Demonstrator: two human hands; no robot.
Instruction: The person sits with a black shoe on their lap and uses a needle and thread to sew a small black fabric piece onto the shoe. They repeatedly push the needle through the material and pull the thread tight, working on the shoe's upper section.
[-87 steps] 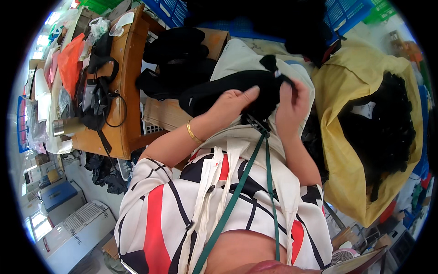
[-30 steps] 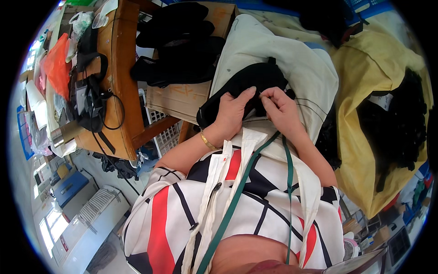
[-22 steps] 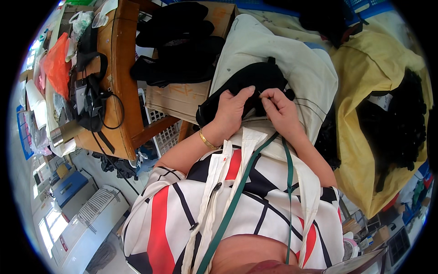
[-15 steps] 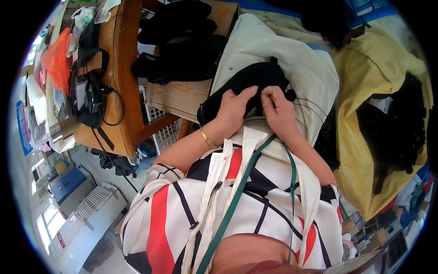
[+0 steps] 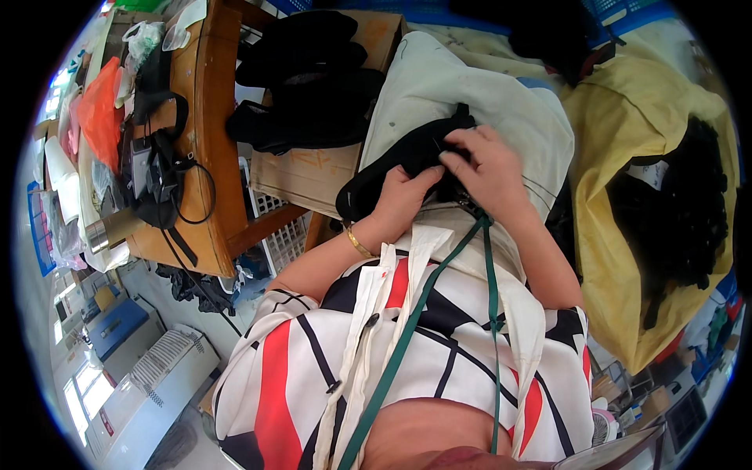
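A soft black fabric piece [image 5: 403, 154], padded-looking and elongated, lies across the white cloth [image 5: 493, 102] on my lap. My left hand [image 5: 403, 192] grips its near edge, thumb on top and the other fingers hidden beneath. Over its right end my right hand [image 5: 486, 160] is closed in a pinch, thumb and index finger close together. Whatever is between those fingertips is too small to make out. Just below the right hand, a small dark metallic object [image 5: 467, 203] shows at the end of a green cord [image 5: 427, 296]; its kind is unclear.
Several similar black pieces [image 5: 313, 106] are stacked on a cardboard box [image 5: 305, 174] at the far left. Beside it stands a wooden table [image 5: 211, 102] with a black strap and cables. On the right, a yellow sack [image 5: 607, 235] holds dark material. A blue crate [image 5: 619, 12] is behind.
My right hand has lifted away and turned, its fingers now above the black piece's right end. The green cord has drawn toward that hand, and the metallic object now shows. My left hand keeps its grip.
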